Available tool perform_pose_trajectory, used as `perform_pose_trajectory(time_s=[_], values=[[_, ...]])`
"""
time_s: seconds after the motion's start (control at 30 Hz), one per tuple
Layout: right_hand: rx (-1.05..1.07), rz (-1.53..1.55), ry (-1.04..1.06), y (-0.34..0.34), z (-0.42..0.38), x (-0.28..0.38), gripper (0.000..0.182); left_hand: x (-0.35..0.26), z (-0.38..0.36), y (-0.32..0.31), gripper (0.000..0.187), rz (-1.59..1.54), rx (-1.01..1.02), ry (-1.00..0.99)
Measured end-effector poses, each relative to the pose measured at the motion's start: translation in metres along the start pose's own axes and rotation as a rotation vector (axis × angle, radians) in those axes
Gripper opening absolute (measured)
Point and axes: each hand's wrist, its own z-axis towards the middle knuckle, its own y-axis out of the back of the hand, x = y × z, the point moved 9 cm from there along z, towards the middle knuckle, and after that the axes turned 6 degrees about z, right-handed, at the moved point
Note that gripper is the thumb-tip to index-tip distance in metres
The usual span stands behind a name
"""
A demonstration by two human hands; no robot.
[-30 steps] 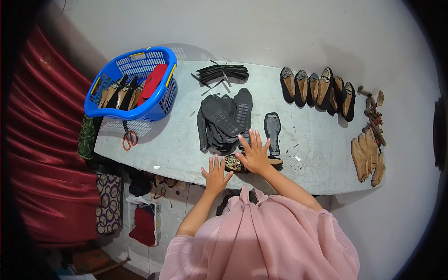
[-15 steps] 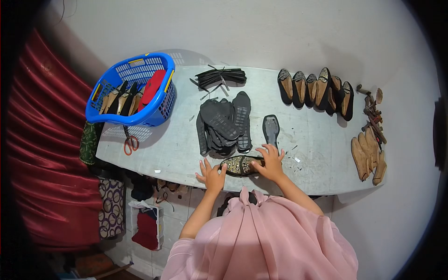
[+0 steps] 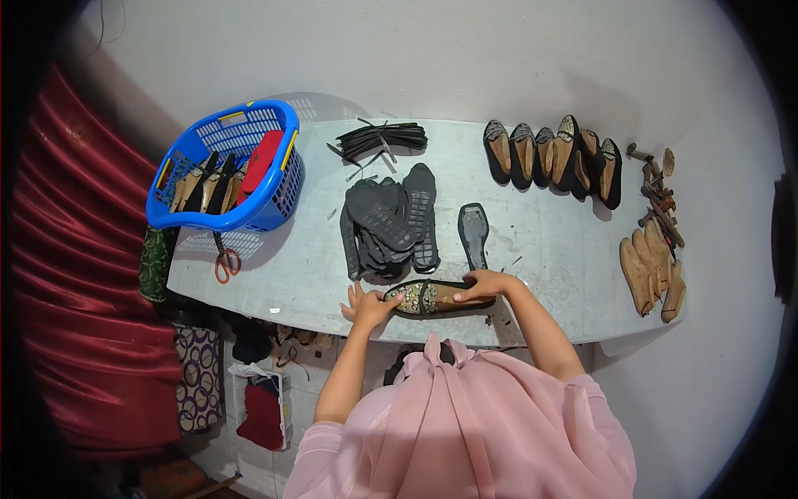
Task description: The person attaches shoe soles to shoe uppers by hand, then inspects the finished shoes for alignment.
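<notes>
We hold an embroidered shoe (image 3: 432, 297) at the table's (image 3: 274, 274) near edge. Our left hand (image 3: 366, 306) grips its toe and our right hand (image 3: 484, 285) its heel, fingers curled. A pile of black soles (image 3: 386, 220) lies just beyond.

- The left hand (image 3: 366, 307) is laid low near the body, fingers curled and bunched, its grip state not clearly shown.
- The right hand (image 3: 485, 285) is set palm down, fingers bent and closed over.
- Both forearms are extended forward, bare, converging slightly, elbows kept bent beside the torso.
</notes>
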Motion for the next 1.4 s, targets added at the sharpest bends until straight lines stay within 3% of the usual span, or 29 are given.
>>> perform_pose_trajectory(time_s=[0.1, 0.2, 0.23, 0.4, 0.5, 0.6, 0.63, 0.73, 0.77, 0.87, 0.97, 1.07, 1.17, 1.4], values=[[0.031, -0.179, 0.052, -0.008, -0.007, 0.009, 0.115, 0.006, -0.007, -0.001, 0.066, -0.074, -0.076, -0.094], [-0.031, -0.187, 0.245, -0.017, -0.023, 0.034, 0.102, 0.007, -0.017, 0.000, 0.063, -0.146, -0.122, -0.189], [-0.043, -0.153, 0.205, -0.014, -0.038, 0.050, 0.091, 0.006, -0.021, 0.001, 0.062, -0.192, -0.090, -0.211], [-0.269, -0.278, 0.354, -0.010, -0.057, 0.067, 0.086, 0.006, -0.029, 0.007, 0.060, -0.196, -0.101, -0.279], [-0.446, -0.348, 0.552, -0.009, -0.057, 0.077, 0.086, 0.003, -0.036, 0.030, 0.069, -0.217, -0.273, -0.337], [-0.512, -0.393, 0.651, -0.014, -0.052, 0.092, 0.083, -0.001, -0.042, 0.048, 0.086, -0.183, -0.260, -0.422], [-0.526, -0.404, 0.681, -0.020, -0.052, 0.094, 0.084, -0.006, -0.046, 0.047, 0.087, -0.120, -0.174, -0.462], [-0.587, -0.454, 0.715, -0.037, -0.059, 0.090, 0.084, -0.015, -0.060, 0.038, 0.076, 0.124, -0.120, -0.594], [-0.613, -0.473, 0.714, -0.039, -0.060, 0.088, 0.085, -0.014, -0.061, 0.033, 0.063, 0.139, -0.056, -0.566], [-0.611, -0.446, 0.715, -0.040, -0.059, 0.084, 0.086, -0.029, -0.076, 0.047, 0.054, 0.144, -0.279, -0.673], [-0.624, -0.447, 0.729, -0.038, -0.063, 0.088, 0.086, -0.039, -0.077, 0.046, 0.042, -0.076, -0.265, -0.749], [-0.628, -0.455, 0.726, -0.038, -0.064, 0.088, 0.086, -0.036, -0.070, 0.041, 0.039, -0.148, -0.324, -0.611], [-0.629, -0.447, 0.723, -0.038, -0.064, 0.087, 0.086, -0.017, -0.044, 0.018, 0.037, -0.277, -0.183, -0.346], [-0.633, -0.444, 0.707, -0.038, -0.063, 0.087, 0.086, -0.026, -0.064, 0.030, 0.038, -0.294, -0.362, -0.568]])
